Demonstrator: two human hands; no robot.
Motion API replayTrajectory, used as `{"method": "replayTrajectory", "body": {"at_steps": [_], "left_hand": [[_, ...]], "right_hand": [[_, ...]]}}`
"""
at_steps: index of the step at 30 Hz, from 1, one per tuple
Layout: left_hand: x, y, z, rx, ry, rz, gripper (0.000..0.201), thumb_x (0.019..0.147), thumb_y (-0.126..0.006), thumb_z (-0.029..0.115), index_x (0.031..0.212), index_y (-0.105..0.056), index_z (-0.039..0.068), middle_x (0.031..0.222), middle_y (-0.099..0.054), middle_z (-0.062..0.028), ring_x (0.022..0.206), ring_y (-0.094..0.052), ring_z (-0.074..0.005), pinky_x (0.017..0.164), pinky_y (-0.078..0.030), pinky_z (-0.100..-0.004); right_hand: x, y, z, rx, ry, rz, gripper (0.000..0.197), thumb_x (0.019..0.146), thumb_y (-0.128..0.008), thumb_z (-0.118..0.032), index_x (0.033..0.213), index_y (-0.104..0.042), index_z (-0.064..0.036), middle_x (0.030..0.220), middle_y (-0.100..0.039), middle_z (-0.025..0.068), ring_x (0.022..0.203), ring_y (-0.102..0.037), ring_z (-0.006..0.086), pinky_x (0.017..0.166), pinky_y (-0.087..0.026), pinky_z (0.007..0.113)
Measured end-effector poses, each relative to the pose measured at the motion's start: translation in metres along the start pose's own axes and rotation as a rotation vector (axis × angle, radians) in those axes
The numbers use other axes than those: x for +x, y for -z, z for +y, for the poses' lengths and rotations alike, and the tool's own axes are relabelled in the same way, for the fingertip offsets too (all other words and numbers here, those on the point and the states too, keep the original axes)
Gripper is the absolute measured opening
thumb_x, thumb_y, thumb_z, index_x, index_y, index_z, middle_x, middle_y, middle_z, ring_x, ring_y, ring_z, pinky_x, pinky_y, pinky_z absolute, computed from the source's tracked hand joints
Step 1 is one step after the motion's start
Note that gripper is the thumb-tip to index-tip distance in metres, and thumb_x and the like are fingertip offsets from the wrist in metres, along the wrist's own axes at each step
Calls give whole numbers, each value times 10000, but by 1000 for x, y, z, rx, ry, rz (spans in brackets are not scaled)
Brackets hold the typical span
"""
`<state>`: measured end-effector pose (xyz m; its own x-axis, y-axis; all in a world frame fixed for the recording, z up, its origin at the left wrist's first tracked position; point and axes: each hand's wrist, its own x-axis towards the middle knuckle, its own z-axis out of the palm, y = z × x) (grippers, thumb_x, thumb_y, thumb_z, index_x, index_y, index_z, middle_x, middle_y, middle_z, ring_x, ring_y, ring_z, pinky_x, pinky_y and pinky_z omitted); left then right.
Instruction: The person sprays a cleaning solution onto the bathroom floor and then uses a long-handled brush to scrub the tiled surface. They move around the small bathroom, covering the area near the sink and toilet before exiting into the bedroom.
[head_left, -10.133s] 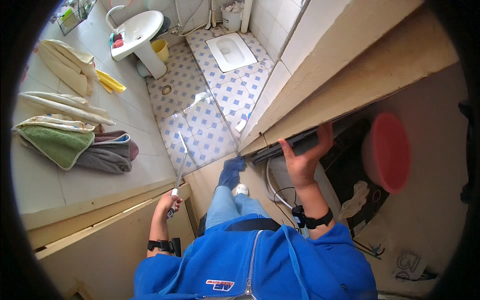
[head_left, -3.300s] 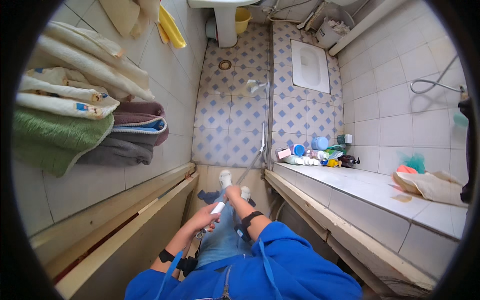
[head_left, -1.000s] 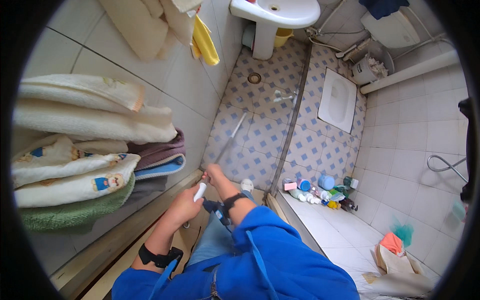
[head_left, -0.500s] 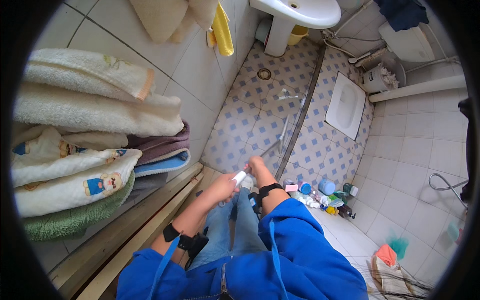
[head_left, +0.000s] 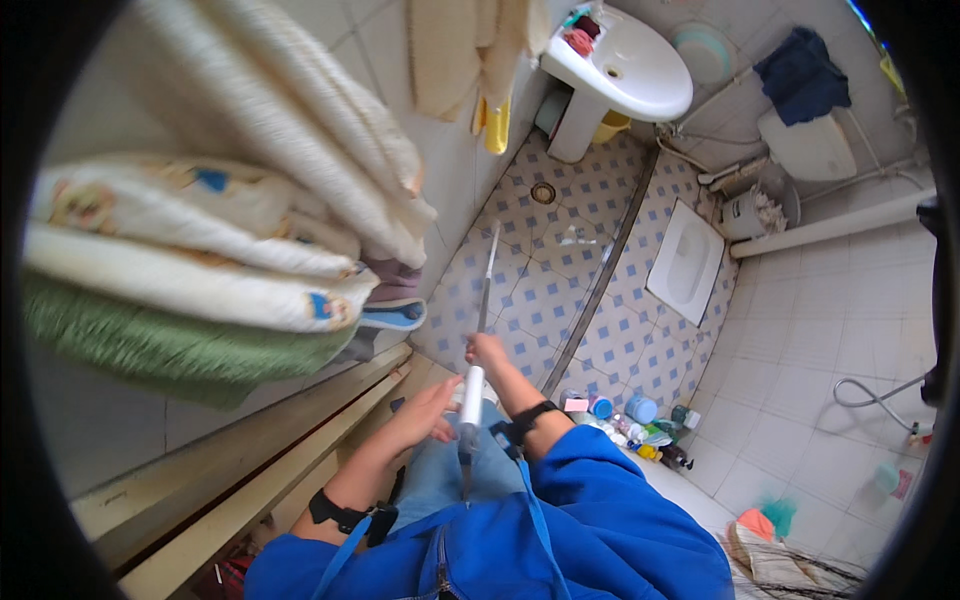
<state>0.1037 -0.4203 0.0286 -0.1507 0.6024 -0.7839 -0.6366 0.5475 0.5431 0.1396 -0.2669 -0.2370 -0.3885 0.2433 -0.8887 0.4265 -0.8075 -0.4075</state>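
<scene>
Towels point(head_left: 190, 270) hang far left, left hand point(head_left: 422, 414) is half open just beside the white handle point(head_left: 472, 398), contact unclear, pole point(head_left: 487, 290) reaches out over tiled floor point(head_left: 530, 305), right hand point(head_left: 487, 350) curls round its shaft, bottles point(head_left: 640, 430) sit right.

The person's right hand point(head_left: 487, 350) grips the grey shaft of a long pole point(head_left: 484, 302) with a white handle point(head_left: 473, 395); the left hand point(head_left: 425, 413), fingers parted, is just beside that handle, though whether it touches is unclear. The pole stretches away over a blue-patterned tiled floor point(head_left: 520, 290), its far end short of a round drain point(head_left: 542, 192). Cream towels point(head_left: 270, 110) and a green towel point(head_left: 190, 345) hang at left. A white sink point(head_left: 655, 85) stands at the far side, a squat toilet point(head_left: 688, 262) farther right, and bottles point(head_left: 640, 432) cluster at near right.
</scene>
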Motion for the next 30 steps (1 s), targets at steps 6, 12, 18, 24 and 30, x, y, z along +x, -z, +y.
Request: {"method": "replayTrajectory", "body": {"at_steps": [6,12,18,24,30], "left_hand": [[-85,75,-54,124,49,166,514,1050,-414,330,1480,-351,54,1142,-657,-123,687,-638,-126,612,-529,-242],[-139,110,-95,128,-32,217,483,1030,-456,284,1434,-411,23,1101,-667,-125,705,-628,-129,630,-528,-257],[-159,125,-129,113,-4,157,521,1025,-469,294,1460,-374,24,1118,-663,-119,702,-624,-133,630,-519,-261],[-164,138,-153,157,38,219,517,1025,-474,275,1458,-370,14,1086,-667,-120,683,-618,-128,607,-518,-260],[-155,138,-156,197,36,182,508,1027,-475,259,1455,-371,7,1091,-660,-128,680,-621,-124,600,-525,-256]], "right_hand": [[-80,109,-45,-306,-343,-120,202,953,-614,-205,924,-545,-18,731,-554,96,585,-606,242,656,-625,372],[-156,185,-55,-1624,192,-143,391,807,-627,-119,1191,-630,-45,913,-670,216,728,-678,275,618,-559,379],[-181,177,-16,-1525,78,-197,594,788,-727,-197,1337,-546,-60,968,-700,204,794,-691,256,658,-562,360],[-174,109,24,-942,-169,-291,700,846,-710,-68,1438,-353,41,880,-678,129,736,-670,195,647,-558,314],[-238,90,-1,-501,-548,-558,318,968,-576,-153,1210,-495,37,1084,-597,134,992,-627,206,845,-539,332]]}}
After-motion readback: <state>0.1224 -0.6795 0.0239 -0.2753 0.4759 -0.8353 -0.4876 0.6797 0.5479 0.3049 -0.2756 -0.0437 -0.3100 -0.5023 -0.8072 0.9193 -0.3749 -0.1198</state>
